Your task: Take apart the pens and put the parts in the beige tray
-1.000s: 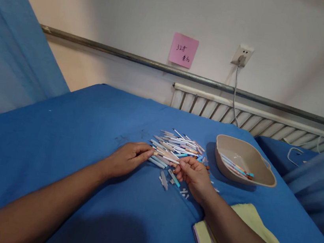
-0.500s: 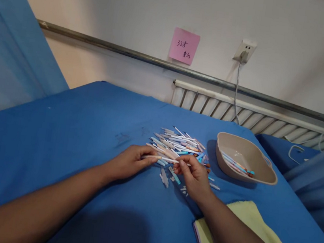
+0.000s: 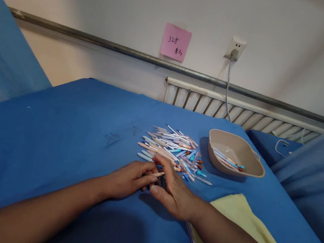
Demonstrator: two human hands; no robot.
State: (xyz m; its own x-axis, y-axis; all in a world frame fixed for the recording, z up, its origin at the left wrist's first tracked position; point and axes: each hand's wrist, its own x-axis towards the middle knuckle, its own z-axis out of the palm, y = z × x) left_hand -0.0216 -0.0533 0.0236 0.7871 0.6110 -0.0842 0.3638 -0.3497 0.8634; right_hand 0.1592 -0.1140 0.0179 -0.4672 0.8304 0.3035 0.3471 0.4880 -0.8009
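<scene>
A heap of thin pastel pens (image 3: 170, 148) lies on the blue cloth (image 3: 67, 137). My left hand (image 3: 129, 179) rests on the cloth just in front of the heap, fingers closed round a pale pen (image 3: 156, 174) whose tip sticks out to the right. My right hand (image 3: 171, 188) lies beside it, palm down, fingers reaching over the small loose pen parts near the heap; what its fingers hold is hidden. A beige tray (image 3: 251, 171) with a few pens in it stands to the right of the heap.
A yellow towel (image 3: 239, 215) lies at the near right under my right forearm. Behind the cloth runs a wall with a metal rail (image 3: 100, 42), a pink note (image 3: 175, 42), a socket with a cable (image 3: 234, 51) and a radiator (image 3: 241, 112).
Both hands drew back toward me from the heap. The left hand keeps one pen; the right hand let go of its end and turned palm down over the loose parts. The camera shifted right.
</scene>
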